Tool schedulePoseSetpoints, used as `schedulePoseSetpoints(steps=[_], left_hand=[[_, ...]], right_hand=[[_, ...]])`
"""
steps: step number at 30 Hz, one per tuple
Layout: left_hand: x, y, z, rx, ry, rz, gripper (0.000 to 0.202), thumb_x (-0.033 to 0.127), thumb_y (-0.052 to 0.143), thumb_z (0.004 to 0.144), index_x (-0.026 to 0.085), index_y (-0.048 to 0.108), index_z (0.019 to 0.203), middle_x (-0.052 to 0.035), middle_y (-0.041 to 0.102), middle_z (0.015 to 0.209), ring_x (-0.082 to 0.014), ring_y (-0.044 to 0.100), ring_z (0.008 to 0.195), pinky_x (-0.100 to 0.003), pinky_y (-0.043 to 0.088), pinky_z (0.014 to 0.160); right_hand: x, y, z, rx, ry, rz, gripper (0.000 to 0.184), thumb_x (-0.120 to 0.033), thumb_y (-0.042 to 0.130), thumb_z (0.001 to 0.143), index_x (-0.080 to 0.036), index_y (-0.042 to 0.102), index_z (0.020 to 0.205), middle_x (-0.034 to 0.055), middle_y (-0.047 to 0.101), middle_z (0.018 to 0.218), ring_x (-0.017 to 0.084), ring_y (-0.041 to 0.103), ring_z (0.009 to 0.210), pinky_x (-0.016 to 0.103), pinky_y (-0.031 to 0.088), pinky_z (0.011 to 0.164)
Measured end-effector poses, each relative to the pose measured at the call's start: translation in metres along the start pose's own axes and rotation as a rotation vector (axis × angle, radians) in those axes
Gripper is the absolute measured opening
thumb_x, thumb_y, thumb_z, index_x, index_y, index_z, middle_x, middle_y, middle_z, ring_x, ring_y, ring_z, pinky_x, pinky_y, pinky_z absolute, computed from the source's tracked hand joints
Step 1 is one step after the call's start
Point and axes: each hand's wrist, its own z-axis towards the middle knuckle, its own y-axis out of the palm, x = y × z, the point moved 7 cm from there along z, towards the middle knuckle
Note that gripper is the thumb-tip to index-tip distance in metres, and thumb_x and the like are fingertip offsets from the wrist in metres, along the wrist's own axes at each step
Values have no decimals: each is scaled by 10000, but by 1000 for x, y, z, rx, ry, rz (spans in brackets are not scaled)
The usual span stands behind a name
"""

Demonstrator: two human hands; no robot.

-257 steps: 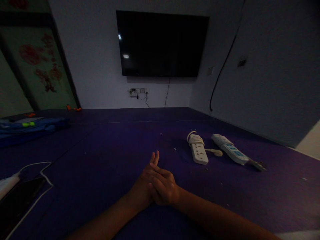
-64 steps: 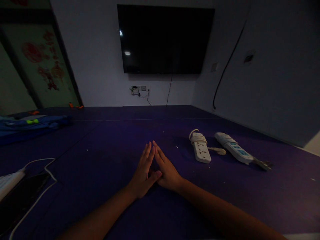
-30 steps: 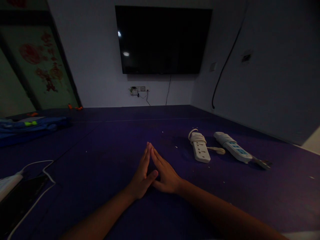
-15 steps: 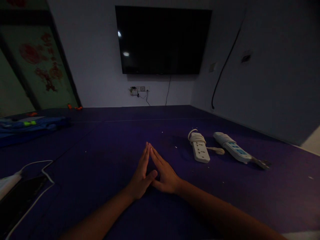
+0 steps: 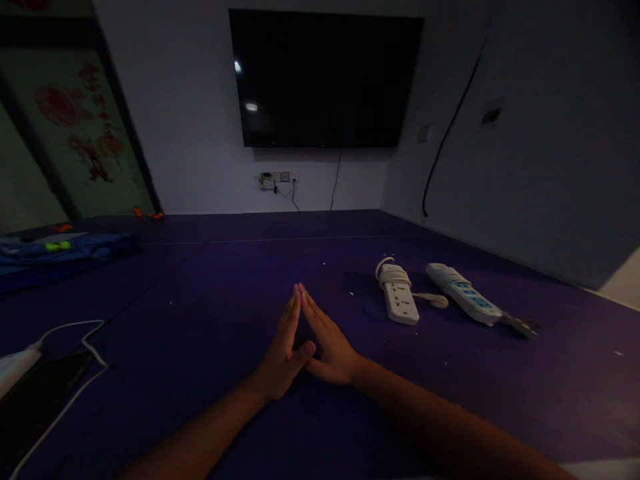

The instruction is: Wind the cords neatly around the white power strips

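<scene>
My left hand (image 5: 283,357) and my right hand (image 5: 331,343) meet at the fingertips over the purple surface (image 5: 225,293), forming a peak. Their fingers are stretched out straight, and neither hand holds anything. The left thumb reaches across toward the right hand. To the right of my right hand lies a white power strip (image 5: 401,303) with its cord wound around one end. Beyond it is a second power strip (image 5: 473,300) with blue sockets, also wrapped in its cord.
At the left lie a dark phone-like slab (image 5: 47,400), a white block (image 5: 17,368) and a white cable (image 5: 90,343). Folded blue cloth (image 5: 95,248) is farther back. A large black television (image 5: 327,80) hangs on the wall above some wall sockets (image 5: 284,177).
</scene>
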Motion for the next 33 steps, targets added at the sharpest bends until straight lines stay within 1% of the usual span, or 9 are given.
schedulePoseSetpoints(steps=[5,8,11,14,20,24,27,30,33], left_hand=[[-2,-1,0,0,1,12,783,596,372,878,314,-21,1494,-27,-83,1582,-261,-71,1442,-529,23,1155],[-3,0,1,-15,20,24,773,599,371,876,330,-9,1493,-20,-68,1584,-265,-53,1444,-533,28,1155],[-2,1,0,-42,39,40,755,604,367,874,331,36,1495,-17,-36,1587,-267,-24,1447,-534,35,1157],[-2,3,0,-54,26,39,744,602,369,874,331,63,1496,-15,-15,1588,-265,-10,1449,-530,44,1160],[-2,0,-1,-3,4,-14,801,603,377,871,311,-33,1494,-30,-99,1579,-263,-72,1441,-527,21,1157],[-4,-2,0,15,-8,-18,779,574,373,888,319,-50,1491,-20,-134,1572,-251,-95,1437,-507,8,1161],[-4,-1,0,-4,14,5,781,589,374,881,319,-30,1493,-25,-98,1579,-260,-69,1442,-521,17,1158],[-2,1,0,-43,31,21,761,603,366,875,330,20,1495,-17,-43,1586,-263,-29,1447,-522,42,1161],[-1,3,0,-66,14,17,751,602,368,875,326,52,1497,-20,-14,1587,-266,-1,1448,-517,64,1163]], right_hand=[[0,3,-1,-19,2,-14,862,-479,416,887,-198,-124,1497,105,-38,1582,264,87,1446,471,272,1117],[1,1,-1,3,-10,-20,858,-493,402,889,-198,-128,1496,105,-31,1583,266,90,1446,479,259,1121],[4,-1,-1,41,2,-28,877,-531,408,876,-209,-120,1497,101,-22,1584,272,97,1445,497,244,1123],[7,-3,-1,63,16,-42,895,-549,427,863,-221,-114,1497,98,-19,1585,276,101,1444,507,241,1121],[0,2,0,-15,7,-42,880,-504,422,871,-210,-124,1496,100,-30,1584,273,90,1446,497,243,1121],[-3,4,0,-33,-6,-35,927,-486,477,847,-217,-128,1495,98,-40,1583,275,87,1446,502,230,1126],[1,3,-1,-16,9,-32,905,-486,461,859,-213,-119,1497,101,-27,1584,271,96,1445,500,232,1127],[6,0,-2,31,15,-12,877,-508,430,874,-217,-112,1498,90,-22,1585,262,86,1447,493,229,1132],[9,-2,-3,58,23,3,898,-541,451,858,-222,-86,1503,80,-24,1586,263,81,1448,485,231,1135]])
